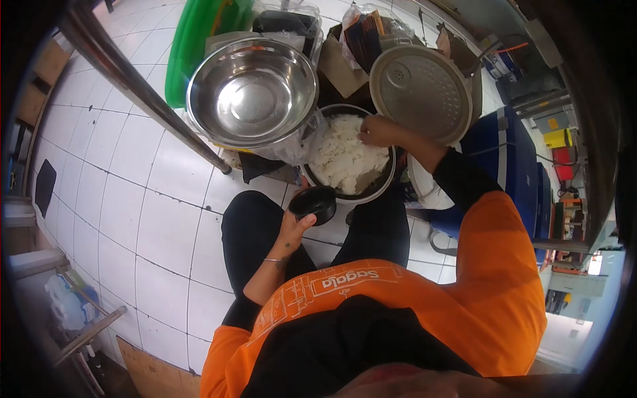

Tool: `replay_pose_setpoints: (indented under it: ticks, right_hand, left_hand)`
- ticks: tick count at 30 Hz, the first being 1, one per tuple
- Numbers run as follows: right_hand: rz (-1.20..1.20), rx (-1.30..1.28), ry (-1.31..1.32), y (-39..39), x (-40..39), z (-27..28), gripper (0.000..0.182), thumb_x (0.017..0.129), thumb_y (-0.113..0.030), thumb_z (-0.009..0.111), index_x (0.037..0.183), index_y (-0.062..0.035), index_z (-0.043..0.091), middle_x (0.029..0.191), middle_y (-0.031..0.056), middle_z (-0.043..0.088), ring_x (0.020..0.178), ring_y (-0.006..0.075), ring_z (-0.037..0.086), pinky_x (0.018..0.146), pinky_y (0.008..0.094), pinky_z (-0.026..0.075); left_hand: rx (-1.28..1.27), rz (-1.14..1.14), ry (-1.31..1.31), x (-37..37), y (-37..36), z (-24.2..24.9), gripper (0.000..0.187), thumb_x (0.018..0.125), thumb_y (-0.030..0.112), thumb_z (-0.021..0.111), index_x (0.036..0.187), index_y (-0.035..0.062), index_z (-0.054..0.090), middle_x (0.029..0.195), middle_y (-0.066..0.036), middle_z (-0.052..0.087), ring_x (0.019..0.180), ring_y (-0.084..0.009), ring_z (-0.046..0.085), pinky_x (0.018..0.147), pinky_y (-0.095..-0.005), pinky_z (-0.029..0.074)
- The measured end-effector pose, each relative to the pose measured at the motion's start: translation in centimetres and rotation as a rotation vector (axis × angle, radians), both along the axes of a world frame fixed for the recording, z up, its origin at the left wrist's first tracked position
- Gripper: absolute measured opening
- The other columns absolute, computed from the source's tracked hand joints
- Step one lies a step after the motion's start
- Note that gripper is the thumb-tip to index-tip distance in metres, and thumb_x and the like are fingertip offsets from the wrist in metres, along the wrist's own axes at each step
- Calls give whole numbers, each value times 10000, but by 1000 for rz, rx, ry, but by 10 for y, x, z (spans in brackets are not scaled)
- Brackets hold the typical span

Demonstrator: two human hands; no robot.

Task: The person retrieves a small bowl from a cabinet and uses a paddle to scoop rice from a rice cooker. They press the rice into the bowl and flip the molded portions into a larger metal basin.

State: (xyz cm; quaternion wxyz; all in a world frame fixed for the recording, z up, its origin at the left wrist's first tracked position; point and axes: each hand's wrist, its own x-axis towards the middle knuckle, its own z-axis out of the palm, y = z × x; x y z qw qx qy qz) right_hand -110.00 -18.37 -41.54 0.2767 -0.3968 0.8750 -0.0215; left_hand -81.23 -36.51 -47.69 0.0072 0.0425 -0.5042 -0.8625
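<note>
White rice lies in a round cooker pot between my knees, with part of the pot's bottom bare at the lower right. My right hand is over the upper right of the rice, fingers bent together; what they grip, if anything, is hidden. In my left hand is a small black bowl, held at the pot's near left edge. The cooker's open lid stands behind the pot on the right. An empty steel basin sits to the pot's upper left.
A green crate is behind the basin. Cardboard and plastic bags lie beyond the pot. A blue cooler box stands to the right, beside a white container. A metal pole crosses the left side above the tiled floor.
</note>
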Motion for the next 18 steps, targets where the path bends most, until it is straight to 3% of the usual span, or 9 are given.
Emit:
replay_pose_setpoints:
  ticks: [4,6,9,12,16,18]
  right_hand:
    - [33,69,121,-25,26,20,247,811,-191,562,802,23,686,776,206,662,764,341,665,687,426,512]
    - [191,132,297,-31,52,34,206,776,-166,573,809,2,688,823,190,670,779,344,669,687,447,519]
    - [350,277,262,-32,78,62,177,747,-134,570,802,-18,691,815,168,678,775,343,670,669,459,522]
    - [474,222,283,-22,106,70,183,746,-138,570,823,-33,698,808,163,680,768,334,674,645,454,523]
    - [387,283,301,-8,105,75,185,763,-164,568,834,-65,706,797,156,677,757,335,670,645,454,523]
    - [166,243,268,-12,84,102,179,768,-187,583,851,-94,713,795,147,675,751,331,666,659,458,522]
  left_hand:
    - [19,0,6,-2,-1,-4,915,739,514,698,1374,-48,354,1264,-136,520,1204,-207,477,1054,-338,310]
    - [6,9,8,-2,-1,-4,918,735,520,699,1370,-48,358,1249,-136,529,1192,-207,485,1052,-338,312]
    - [-3,27,10,0,0,-5,914,732,523,699,1363,-47,365,1230,-135,540,1174,-208,497,1047,-336,318]
    - [14,6,3,3,-1,-6,893,739,510,699,1356,-45,370,1226,-130,537,1168,-206,499,1042,-333,323]
    - [2,11,29,4,0,-4,888,752,473,700,1376,-47,340,1240,-128,524,1169,-204,497,1034,-327,331]
    - [16,13,38,5,2,-3,911,752,466,701,1395,-48,310,1246,-130,521,1172,-205,497,1034,-327,333]
